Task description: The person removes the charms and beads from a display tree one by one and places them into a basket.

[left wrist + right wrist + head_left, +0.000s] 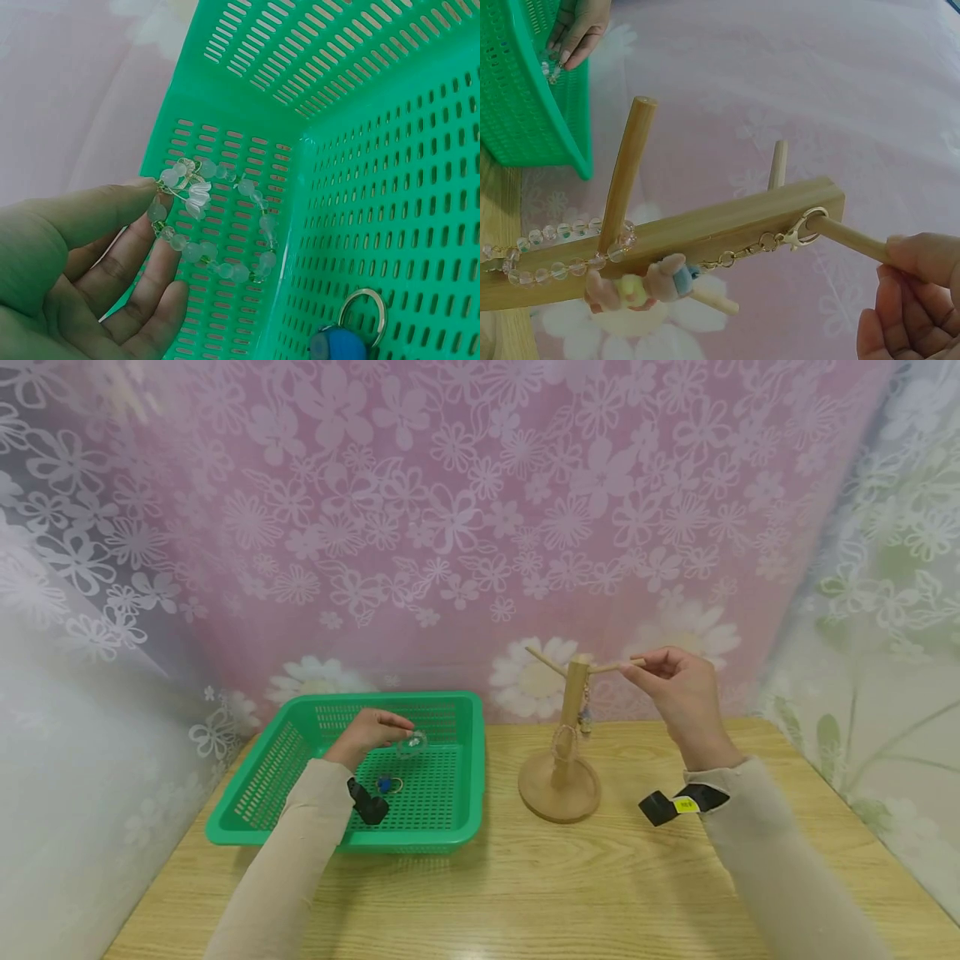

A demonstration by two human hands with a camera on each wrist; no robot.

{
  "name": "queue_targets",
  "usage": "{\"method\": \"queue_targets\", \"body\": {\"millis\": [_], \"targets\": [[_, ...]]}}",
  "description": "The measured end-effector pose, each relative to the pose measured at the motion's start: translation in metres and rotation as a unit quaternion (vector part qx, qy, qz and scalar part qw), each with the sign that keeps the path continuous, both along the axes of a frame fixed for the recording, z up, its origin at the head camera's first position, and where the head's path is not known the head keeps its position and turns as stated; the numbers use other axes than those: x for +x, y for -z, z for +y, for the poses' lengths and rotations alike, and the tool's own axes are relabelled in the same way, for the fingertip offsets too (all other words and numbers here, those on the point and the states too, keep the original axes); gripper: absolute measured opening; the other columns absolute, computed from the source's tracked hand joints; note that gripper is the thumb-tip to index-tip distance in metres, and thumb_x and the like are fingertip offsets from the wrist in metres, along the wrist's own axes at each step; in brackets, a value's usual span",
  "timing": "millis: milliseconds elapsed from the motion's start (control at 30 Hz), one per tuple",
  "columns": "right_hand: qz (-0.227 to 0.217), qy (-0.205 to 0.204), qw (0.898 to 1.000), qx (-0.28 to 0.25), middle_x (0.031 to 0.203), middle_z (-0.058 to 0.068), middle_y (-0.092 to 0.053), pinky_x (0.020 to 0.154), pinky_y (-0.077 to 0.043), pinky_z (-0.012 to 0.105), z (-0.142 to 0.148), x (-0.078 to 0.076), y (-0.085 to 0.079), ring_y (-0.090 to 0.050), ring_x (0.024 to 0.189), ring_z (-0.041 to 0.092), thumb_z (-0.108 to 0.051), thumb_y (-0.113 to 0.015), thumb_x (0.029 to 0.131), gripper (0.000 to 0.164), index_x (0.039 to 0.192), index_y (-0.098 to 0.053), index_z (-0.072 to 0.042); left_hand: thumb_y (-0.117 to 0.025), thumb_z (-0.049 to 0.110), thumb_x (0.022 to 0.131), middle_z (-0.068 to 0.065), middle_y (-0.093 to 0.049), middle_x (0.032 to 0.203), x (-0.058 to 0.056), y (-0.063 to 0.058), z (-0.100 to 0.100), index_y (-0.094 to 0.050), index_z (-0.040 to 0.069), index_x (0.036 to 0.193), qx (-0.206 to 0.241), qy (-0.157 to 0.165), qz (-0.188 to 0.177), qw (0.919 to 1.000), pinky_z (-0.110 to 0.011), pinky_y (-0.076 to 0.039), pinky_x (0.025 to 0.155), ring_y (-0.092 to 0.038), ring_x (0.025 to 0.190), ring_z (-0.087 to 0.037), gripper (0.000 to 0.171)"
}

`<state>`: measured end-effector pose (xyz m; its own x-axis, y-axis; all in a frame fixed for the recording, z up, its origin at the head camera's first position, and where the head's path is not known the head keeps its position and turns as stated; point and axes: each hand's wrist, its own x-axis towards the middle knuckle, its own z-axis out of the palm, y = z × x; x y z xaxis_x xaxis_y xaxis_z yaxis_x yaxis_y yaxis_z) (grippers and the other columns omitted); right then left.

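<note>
Remotely, I note the left hand (371, 729) pinching a beaded bracelet (193, 252). I judge it light, floppy, somewhat slick; best gripped along the plain loop, sparing the likely fragile white flower (198, 199). Bracelet lies just beyond that hand, over the green basket (474, 768). Right hand (684, 689) pinches the wooden peg (855, 239) of the stand (574, 693).

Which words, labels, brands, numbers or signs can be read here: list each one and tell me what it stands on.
Yellow label on the black strap at the wrist of the right hand: dark marks, too small and blurred to read.
No lettering shows on the green basket, wooden stand or beaded bracelet.
</note>
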<state>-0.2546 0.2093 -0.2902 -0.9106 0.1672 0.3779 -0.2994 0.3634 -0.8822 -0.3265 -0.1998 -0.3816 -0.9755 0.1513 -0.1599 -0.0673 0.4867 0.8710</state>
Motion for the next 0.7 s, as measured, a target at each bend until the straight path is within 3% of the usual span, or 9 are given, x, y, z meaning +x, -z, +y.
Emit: {"method": "queue_targets", "body": {"millis": [400,700], "targets": [[0.001,0.004,1.0,0.003,0.08,-0.014,-0.063,0.071,-0.048,0.015,-0.003,-0.002,-0.003,-0.058,0.079,0.006,-0.025,-0.073,0.084,0.022,0.092,-0.067,-0.006,-0.064,0.013,0.091,-0.015,-0.06,0.124,0.0,0.0,0.002,-0.063,0.0,0.12,0.003,0.0,-0.002,1.0,-0.048,-0.039,0.101,-0.053,0.116,-0.031,0.032],[-0.005,-0.013,0.999,-0.03,0.08,-0.013,-0.061,0.072,-0.047,0.019,-0.002,-0.002,-0.004,-0.056,0.08,0.008,-0.024,-0.073,0.084,0.023,0.092,-0.068,-0.003,-0.065,0.02,0.091,-0.01,-0.057,0.128,0.004,-0.014,0.018,-0.063,0.007,0.122,0.005,0.013,-0.005,0.9999,-0.045,-0.039,0.102,-0.053,0.118,-0.029,0.034]]}}
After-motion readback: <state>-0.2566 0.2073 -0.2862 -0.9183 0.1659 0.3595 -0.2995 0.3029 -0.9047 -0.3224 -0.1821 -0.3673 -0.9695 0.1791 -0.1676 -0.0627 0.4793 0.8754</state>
